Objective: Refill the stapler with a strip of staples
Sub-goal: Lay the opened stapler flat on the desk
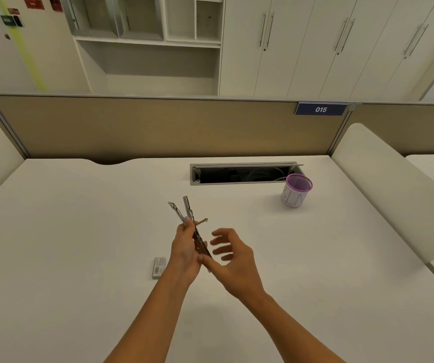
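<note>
Two bare forearms reach up from the bottom edge of the view and meet above the middle of a white desk point(79, 231). The left hand point(184, 251) is curled around a metal stapler point(193, 226), held up off the desk surface with its fingers wrapped about the lower half of the tool. The stapler is swung open: two long silver arms fan out from the grip and point away from the person, one tilted to the left, the other nearly straight ahead, and a short thin piece juts out to the right between them. The right hand point(233, 256) is just beside it, fingers spread and loosely curved, holding nothing; its thumb lies against the near end of the stapler by the left hand's thumb. Whether a strip of staples is already in the channel cannot be told.

On the desk just left of the left wrist lies a small grey staple box point(159, 267), flat and partly hidden by the wrist. Well apart, toward the far right of the desk, stands a pink-rimmed mesh cup point(296, 191) with a white paper band around its lower part, just beside the right end of an open cable tray point(242, 174) set into the desktop. Behind it runs a tan partition point(145, 127) carrying a blue plate marked 015 point(320, 109).
</note>
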The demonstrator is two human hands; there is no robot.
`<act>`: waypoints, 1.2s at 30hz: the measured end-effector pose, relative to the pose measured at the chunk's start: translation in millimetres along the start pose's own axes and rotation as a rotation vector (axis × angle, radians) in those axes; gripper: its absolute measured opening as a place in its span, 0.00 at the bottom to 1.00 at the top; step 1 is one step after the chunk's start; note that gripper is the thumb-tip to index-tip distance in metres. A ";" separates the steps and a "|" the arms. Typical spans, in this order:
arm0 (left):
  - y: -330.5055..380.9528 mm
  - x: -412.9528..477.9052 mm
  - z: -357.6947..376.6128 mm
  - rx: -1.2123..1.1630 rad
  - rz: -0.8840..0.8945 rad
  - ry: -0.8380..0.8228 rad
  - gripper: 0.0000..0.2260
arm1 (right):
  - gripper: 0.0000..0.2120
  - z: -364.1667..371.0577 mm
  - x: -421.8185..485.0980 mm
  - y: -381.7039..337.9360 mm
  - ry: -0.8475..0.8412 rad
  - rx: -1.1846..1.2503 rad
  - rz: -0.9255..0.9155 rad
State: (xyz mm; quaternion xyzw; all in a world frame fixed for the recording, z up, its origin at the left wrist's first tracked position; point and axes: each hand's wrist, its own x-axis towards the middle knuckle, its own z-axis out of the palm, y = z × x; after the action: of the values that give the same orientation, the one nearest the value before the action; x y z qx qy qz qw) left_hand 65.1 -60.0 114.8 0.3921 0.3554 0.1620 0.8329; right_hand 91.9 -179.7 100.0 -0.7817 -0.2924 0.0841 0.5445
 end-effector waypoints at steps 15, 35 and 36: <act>-76.2 44.6 -8.5 0.431 -0.074 0.128 0.13 | 0.09 -36.4 0.3 92.7 -0.077 -0.556 0.000; -99.9 53.1 -23.8 1.341 0.157 0.031 0.20 | 0.10 -45.9 6.2 137.0 -0.150 -0.640 -0.088; -98.5 51.7 -27.6 1.305 0.198 0.024 0.19 | 0.10 -44.0 7.5 135.5 -0.143 -0.639 -0.105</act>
State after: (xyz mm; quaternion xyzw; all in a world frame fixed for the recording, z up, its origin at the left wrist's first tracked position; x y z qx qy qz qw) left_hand 80.3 -79.8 3.0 0.8455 0.3521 -0.0066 0.4013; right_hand 167.4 -242.9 -3.3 -0.8889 -0.3813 0.0149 0.2535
